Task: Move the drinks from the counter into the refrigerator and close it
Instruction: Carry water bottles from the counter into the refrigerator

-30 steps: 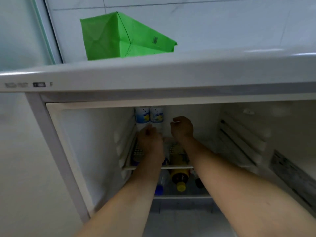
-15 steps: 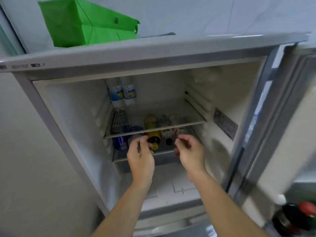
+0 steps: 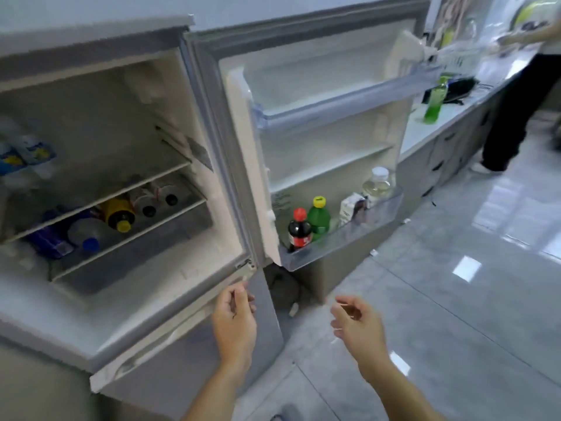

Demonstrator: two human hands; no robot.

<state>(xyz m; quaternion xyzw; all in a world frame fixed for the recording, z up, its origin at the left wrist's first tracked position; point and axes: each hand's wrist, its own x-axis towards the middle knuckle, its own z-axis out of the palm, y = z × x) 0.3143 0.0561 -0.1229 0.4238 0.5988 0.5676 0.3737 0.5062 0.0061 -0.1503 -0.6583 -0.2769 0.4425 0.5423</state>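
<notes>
Both hands empty, fingers loosely curled – left hand (image 3: 235, 320), right hand (image 3: 356, 325) | green bottle (image 3: 434, 100) upright on counter (image 3: 425, 133) near its front edge | fridge door (image 3: 318, 141) open – fetch bottle upright, by its body.

Blurred bottles (image 3: 120, 212) on fridge shelf (image 3: 170, 218)

We stand on a glossy grey tiled floor (image 3: 455, 299) that mirrors bright patches of ceiling light at three o'clock. Toward one o'clock a run of grey base cabinets (image 3: 440, 153) carries a pale worktop (image 3: 425, 132). At twelve o'clock a plain pale wall (image 3: 212, 7) rises. Another person (image 3: 522, 95) in dark trousers stands at two o'clock.
</notes>
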